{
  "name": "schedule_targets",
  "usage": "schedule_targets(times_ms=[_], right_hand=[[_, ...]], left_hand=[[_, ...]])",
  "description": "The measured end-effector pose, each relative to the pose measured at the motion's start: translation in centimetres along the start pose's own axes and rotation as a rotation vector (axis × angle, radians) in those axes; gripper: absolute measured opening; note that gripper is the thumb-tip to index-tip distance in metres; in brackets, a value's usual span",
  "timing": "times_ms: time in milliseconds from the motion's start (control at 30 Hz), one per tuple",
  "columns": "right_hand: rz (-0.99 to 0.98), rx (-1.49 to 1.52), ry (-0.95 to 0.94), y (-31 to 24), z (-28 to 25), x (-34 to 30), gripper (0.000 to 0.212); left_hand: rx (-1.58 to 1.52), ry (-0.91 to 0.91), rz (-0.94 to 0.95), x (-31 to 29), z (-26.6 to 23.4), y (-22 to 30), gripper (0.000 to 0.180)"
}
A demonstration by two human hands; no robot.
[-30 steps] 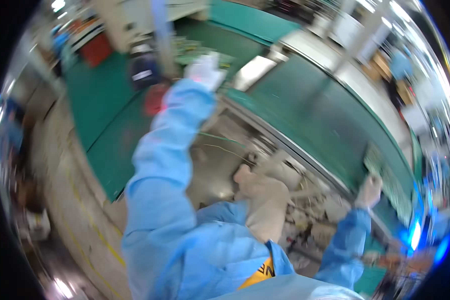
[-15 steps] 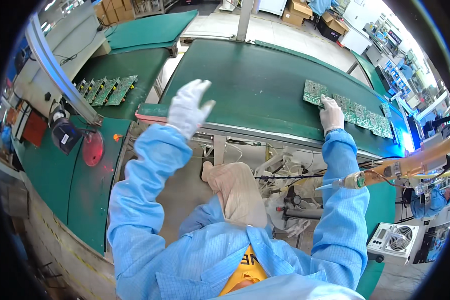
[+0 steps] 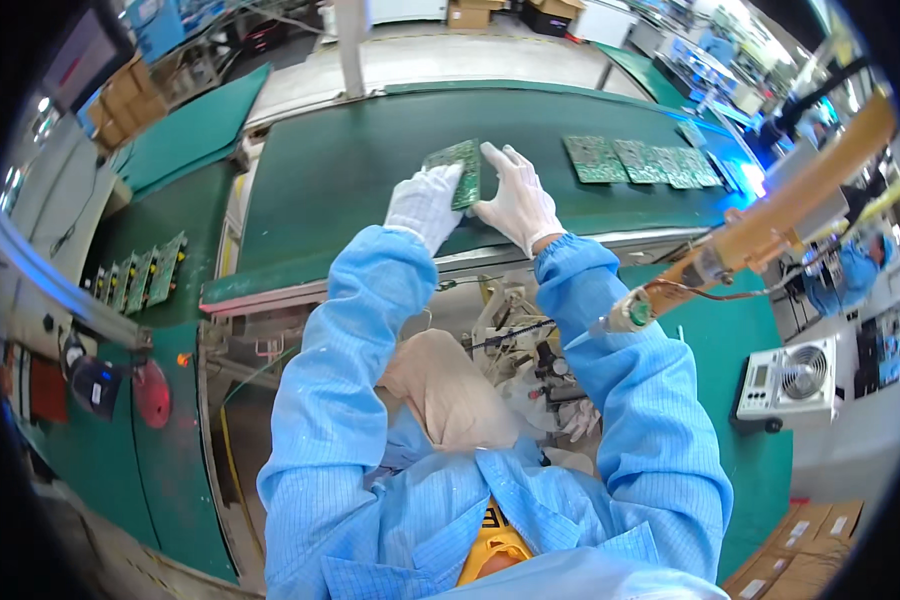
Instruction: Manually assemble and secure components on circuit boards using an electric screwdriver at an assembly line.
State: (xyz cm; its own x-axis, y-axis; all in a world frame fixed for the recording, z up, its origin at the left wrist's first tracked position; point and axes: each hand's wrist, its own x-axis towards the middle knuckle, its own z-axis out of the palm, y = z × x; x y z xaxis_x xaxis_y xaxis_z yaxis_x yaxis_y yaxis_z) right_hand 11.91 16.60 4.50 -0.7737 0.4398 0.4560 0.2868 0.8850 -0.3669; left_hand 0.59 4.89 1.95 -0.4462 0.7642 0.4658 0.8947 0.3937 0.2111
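Observation:
A green circuit board (image 3: 466, 172) is held up at a tilt above the green conveyor belt. My left hand (image 3: 422, 205), in a white glove, grips the board along its left side; the fingertips are partly hidden by the board and the glove. Just right of the board is my right hand (image 3: 523, 203), also gloved, with thumb and fingers spread apart. Its thumb tip comes close to the board's lower right edge, and whether it touches cannot be told. Farther right on the belt lies a row of several green circuit boards (image 3: 595, 160).
More circuit boards (image 3: 160, 275) stand tilted in a row on the left side belt. An orange tube-like arm (image 3: 750, 230) with a nozzle reaches in over my right sleeve. A white fan unit (image 3: 790, 383) stands at the right. A black handheld device (image 3: 93, 385) is at the left.
The right hand has come left from the row of boards, and a board has come to the left hand, which has closed on it. The view has turned to the right.

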Motion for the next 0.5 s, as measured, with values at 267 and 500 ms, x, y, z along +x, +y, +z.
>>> schedule_targets(times_ms=[267, 500], right_hand=[[0.470, 1.416, -0.035, 0.2, -7.9, -1.5, 0.079], [-0.392, 2.063, -0.335, 5.3, -14.6, -7.7, 0.080]], left_hand=[[-0.860, 0.217, -0.437, -2.1, -0.8, -4.0, 0.034], [-2.080, 0.395, -0.557, -13.0, -7.4, -5.9, 0.032]])
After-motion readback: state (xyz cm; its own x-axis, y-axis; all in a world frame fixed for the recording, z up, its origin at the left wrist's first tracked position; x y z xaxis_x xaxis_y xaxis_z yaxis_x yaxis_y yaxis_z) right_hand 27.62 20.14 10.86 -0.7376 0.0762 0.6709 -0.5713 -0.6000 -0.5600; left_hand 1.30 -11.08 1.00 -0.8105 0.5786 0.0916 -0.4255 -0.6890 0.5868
